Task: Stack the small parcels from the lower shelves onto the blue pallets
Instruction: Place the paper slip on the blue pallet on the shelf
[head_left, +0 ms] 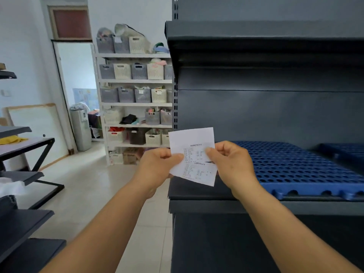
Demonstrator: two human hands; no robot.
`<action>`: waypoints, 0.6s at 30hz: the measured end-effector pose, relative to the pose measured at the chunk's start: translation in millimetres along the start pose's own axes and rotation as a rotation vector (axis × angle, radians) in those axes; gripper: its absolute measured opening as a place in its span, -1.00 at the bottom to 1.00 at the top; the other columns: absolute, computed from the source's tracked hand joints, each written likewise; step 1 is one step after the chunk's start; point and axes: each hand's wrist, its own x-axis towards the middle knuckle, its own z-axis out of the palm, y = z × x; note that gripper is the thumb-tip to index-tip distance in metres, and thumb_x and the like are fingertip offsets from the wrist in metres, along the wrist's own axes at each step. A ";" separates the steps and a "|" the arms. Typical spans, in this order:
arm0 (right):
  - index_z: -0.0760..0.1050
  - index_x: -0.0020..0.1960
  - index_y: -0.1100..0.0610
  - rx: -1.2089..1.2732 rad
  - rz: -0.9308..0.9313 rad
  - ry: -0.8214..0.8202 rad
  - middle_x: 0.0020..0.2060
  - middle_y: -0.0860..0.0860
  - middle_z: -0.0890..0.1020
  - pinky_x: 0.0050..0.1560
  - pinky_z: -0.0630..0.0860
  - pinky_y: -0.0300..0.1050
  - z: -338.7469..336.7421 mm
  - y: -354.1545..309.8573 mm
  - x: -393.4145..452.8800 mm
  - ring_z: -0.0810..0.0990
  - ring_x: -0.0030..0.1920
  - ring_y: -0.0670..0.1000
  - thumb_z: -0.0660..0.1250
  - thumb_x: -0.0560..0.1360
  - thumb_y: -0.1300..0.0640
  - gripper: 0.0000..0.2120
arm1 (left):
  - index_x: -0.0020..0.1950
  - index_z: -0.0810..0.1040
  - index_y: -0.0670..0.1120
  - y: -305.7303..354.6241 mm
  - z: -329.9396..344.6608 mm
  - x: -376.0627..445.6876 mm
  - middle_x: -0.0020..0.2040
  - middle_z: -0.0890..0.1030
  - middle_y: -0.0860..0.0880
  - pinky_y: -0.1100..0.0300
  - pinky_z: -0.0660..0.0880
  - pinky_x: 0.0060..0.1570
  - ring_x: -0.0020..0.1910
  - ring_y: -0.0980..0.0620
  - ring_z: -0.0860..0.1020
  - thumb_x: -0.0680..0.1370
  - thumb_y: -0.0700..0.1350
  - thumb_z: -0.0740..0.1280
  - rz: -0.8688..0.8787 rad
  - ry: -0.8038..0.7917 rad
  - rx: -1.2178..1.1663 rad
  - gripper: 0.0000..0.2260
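With both the left hand (157, 164) and right hand (230, 162) pinching printed slips (192, 156), no fingers are free, so any parcel risks being fumbled short of the blue pallet (295, 166).

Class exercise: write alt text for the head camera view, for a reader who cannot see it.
Two bare hands, left hand and right hand, pinch two printed paper slips in front of a dark metal shelf unit. A blue perforated pallet lies on its shelf, with no parcels on it.

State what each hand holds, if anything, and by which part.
Both hands pinch printed paper slips: the left hand at their left edge, the right hand at their right edge.
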 end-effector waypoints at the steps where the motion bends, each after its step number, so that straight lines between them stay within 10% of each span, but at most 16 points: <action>1: 0.57 -0.18 0.09 -0.007 0.012 0.012 -0.21 -0.03 0.69 -0.13 0.62 -0.06 -3.6 0.3 -0.4 0.67 -0.18 -0.02 0.36 0.51 0.08 -0.87 | -0.14 0.62 -0.09 0.7 3.6 1.0 -0.04 0.70 0.03 0.24 0.56 -0.24 -0.09 0.09 0.64 0.55 -0.12 0.35 0.007 -0.012 -0.006 -0.90; 8: 0.53 -0.27 0.11 -0.049 0.015 0.169 -0.26 0.05 0.66 -0.24 0.54 -0.01 -44.2 5.3 0.7 0.57 -0.26 0.04 0.31 0.54 0.05 -0.76 | -0.20 0.60 -0.16 16.8 46.7 2.9 -0.21 0.67 -0.03 0.40 0.39 -0.51 -0.46 0.18 0.49 0.53 -0.14 0.38 0.050 -0.095 -0.021 -0.87; 18: 0.50 -0.20 0.09 -0.171 0.049 0.286 -0.41 -0.04 0.52 -0.40 0.33 -0.16 -131.1 25.6 28.7 0.42 -0.43 -0.04 0.26 0.57 0.07 -0.80 | -0.12 0.57 -0.09 25.2 125.6 17.8 -0.11 0.64 -0.07 0.22 0.59 -0.22 -0.22 0.03 0.58 0.47 -0.21 0.44 0.037 -0.063 0.053 -0.92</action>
